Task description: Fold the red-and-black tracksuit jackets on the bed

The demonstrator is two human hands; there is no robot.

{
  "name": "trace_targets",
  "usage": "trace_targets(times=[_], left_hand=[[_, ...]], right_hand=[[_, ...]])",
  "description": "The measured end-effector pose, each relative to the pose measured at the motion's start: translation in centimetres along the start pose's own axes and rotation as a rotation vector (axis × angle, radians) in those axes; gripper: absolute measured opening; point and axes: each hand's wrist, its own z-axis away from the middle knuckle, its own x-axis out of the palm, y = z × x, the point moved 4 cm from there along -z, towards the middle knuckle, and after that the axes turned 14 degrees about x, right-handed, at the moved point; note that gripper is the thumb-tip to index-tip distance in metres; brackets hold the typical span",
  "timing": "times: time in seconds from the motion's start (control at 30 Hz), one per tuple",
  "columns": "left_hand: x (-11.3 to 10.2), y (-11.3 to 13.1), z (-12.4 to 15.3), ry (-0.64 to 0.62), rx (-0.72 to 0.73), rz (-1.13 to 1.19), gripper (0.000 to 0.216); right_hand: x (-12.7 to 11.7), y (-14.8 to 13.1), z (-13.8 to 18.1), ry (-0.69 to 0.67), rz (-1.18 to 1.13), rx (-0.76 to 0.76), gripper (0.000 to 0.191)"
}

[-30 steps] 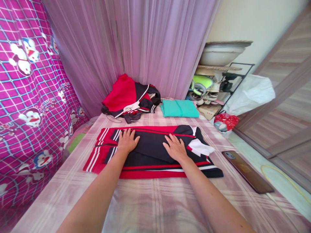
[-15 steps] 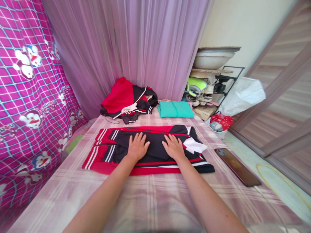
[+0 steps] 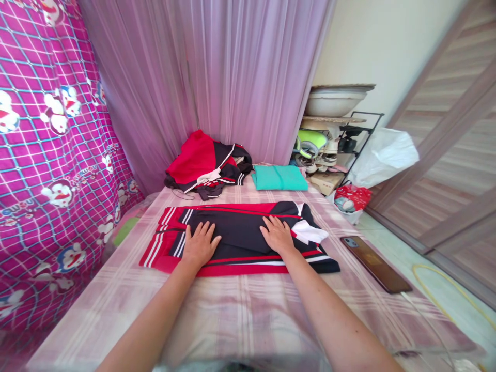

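A folded black and red garment (image 3: 240,237) with white stripes lies flat across the checked pink bed sheet (image 3: 248,315). My left hand (image 3: 199,243) rests palm down on its left part, fingers spread. My right hand (image 3: 276,235) lies flat on the right part, next to a white patch of the garment (image 3: 310,233). Neither hand holds anything.
A crumpled red and black garment (image 3: 207,163) and a folded teal cloth (image 3: 279,177) lie at the far end by the purple curtain (image 3: 209,77). A phone (image 3: 374,263) sits at the bed's right edge. A rack with shoes (image 3: 329,150), a white bag (image 3: 383,155) and a red bag (image 3: 351,198) stand to the right.
My left hand slid right toward the garment's middle, then back left and slightly toward me. My right hand stayed in place on the garment. The view shifted a little.
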Motion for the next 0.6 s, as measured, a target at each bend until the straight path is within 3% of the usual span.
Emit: trace_targets(times=[0.17,0.33,0.43,0.6], left_hand=[[0.1,-0.1,0.3,-0.016,-0.024,0.014,0.057],[0.3,0.0,0.2,-0.004,-0.024,0.016,0.058],[0.2,0.0,0.3,-0.003,-0.019,0.02,0.057],[0.0,0.1,0.3,-0.011,-0.029,0.024,0.055]], right_hand=[[-0.7,-1.5,1.9,-0.125,0.019,0.043,0.057],[-0.3,-3.7,5.5,-0.088,-0.039,-0.174,0.056],[0.3,-2.7,6.4,-0.06,-0.036,-0.184,0.053],[0.3,1.5,5.7,-0.026,-0.003,-0.087,0.053]])
